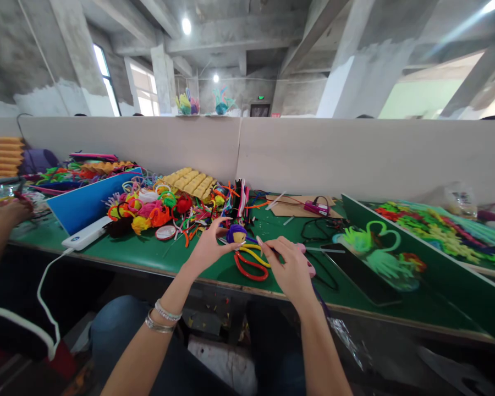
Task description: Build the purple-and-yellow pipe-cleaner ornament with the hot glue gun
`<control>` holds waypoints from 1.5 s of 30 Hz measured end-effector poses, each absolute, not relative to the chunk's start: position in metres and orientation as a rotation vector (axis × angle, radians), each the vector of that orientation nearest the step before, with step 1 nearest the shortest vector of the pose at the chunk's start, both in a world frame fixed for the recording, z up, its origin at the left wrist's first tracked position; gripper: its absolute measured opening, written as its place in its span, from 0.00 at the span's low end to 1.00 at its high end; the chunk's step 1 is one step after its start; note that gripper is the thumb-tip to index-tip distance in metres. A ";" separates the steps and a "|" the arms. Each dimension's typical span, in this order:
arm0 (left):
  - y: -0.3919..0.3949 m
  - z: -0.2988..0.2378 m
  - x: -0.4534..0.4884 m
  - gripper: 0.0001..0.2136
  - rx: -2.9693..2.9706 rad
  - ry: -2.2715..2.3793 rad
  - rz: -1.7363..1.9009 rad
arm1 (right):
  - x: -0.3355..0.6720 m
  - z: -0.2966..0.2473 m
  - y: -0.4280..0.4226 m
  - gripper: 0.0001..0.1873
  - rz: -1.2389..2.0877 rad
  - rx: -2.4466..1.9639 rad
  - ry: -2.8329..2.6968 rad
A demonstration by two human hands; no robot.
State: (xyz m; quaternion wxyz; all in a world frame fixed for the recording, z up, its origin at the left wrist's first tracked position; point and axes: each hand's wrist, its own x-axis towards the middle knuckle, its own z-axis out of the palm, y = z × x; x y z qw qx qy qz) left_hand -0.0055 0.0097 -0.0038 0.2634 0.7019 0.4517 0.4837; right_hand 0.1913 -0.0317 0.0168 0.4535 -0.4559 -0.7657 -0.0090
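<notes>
Between the thumb and fingers of my left hand (206, 242) is a small purple and yellow fuzzy ball (236, 234). From it a purple pipe cleaner (251, 240) runs to the right, and my right hand (286, 267) has its fingertips pinched on that strand. Just below the ball lie scissors (251, 270) with red and yellow handles on the green tabletop (223, 269). A pink glue gun (309, 263) is partly hidden behind my right hand, with a clear glue stick (325, 250) at its back end.
Left of centre is a heap of coloured pipe-cleaner pieces (160, 209) beside a yellow egg tray (190, 181). A white power strip (86, 234) stands by a blue divider (94, 201). To the right are a phone (361, 275) and green pipe-cleaner swans (383, 253). Another person's hand (10, 212) shows far left.
</notes>
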 end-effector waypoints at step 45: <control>0.006 -0.013 -0.001 0.15 2.878 1.041 1.414 | 0.184 0.007 -0.025 0.11 -0.370 -1.099 -1.951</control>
